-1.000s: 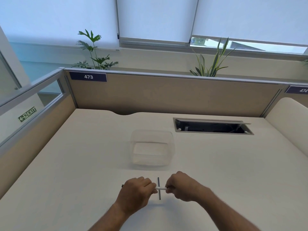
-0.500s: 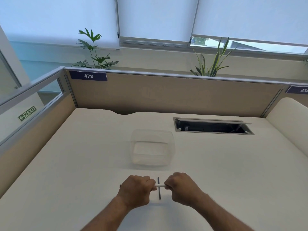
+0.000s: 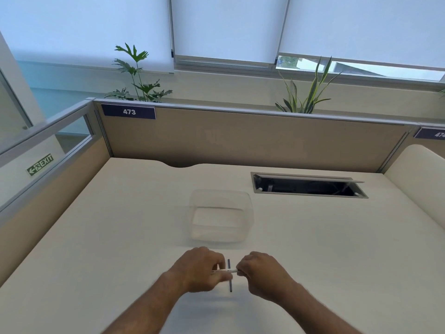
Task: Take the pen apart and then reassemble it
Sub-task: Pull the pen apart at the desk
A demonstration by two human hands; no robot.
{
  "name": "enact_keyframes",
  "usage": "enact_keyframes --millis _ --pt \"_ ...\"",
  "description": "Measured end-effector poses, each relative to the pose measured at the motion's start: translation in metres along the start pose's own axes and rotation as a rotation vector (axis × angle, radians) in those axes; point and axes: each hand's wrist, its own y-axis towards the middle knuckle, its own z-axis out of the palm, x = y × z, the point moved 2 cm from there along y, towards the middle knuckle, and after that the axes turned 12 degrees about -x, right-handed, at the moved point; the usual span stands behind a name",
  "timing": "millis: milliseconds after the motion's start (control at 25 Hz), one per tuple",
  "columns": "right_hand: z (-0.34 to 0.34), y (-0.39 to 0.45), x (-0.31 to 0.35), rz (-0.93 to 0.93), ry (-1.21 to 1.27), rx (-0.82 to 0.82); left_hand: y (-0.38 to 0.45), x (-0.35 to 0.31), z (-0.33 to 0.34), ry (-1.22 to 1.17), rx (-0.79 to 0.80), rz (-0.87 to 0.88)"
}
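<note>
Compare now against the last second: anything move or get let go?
Barely. Both hands closed in slightly toward each other, left hand and right hand still pinching the white pen piece between them; the dark tip seen left of the left hand earlier is hidden now. Dark rod on the desk and clear container unchanged.

Premises: open-plan office, single cubicle workstation. Evidence: cream desk (image 3: 96, 237) enclosed by beige fabric partition (image 3: 252, 141) with metal trim; numbered plate "473" (image 3: 128, 111) fixed to partition, adjoining plate (image 3: 431, 134) partly cut off at frame edge. Cable access hatch (image 3: 308, 187) set in desk surface, flap open. Glazed side panel (image 3: 48, 143) at left; green exit sign (image 3: 40, 164) beyond it. Roller blinds (image 3: 228, 27) over windows. Two potted plants (image 3: 137, 78) (image 3: 305, 92) behind partition.
</note>
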Motion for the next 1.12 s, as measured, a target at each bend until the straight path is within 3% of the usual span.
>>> enact_keyframes --millis 160,440,600,720,880,1120 --pt "-0.004 0.005 -0.005 0.062 0.010 0.026 -0.002 -0.003 0.012 0.179 -0.165 0.214" --pt "-0.002 -0.003 -0.002 -0.012 -0.119 -0.085 0.003 -0.007 0.014 0.202 -0.026 0.075" --pt "-0.005 -0.001 -0.003 0.109 -0.018 -0.159 0.002 -0.004 0.016 0.182 -0.001 0.059" --pt "-0.012 0.004 0.000 0.202 0.061 -0.065 0.003 -0.002 0.016 0.214 -0.013 0.075" --pt "-0.012 0.010 0.002 0.135 0.068 0.153 0.002 -0.002 0.015 0.262 -0.026 0.087" --pt "-0.014 0.012 -0.001 0.139 -0.047 0.144 0.001 -0.005 0.016 0.246 -0.027 0.083"
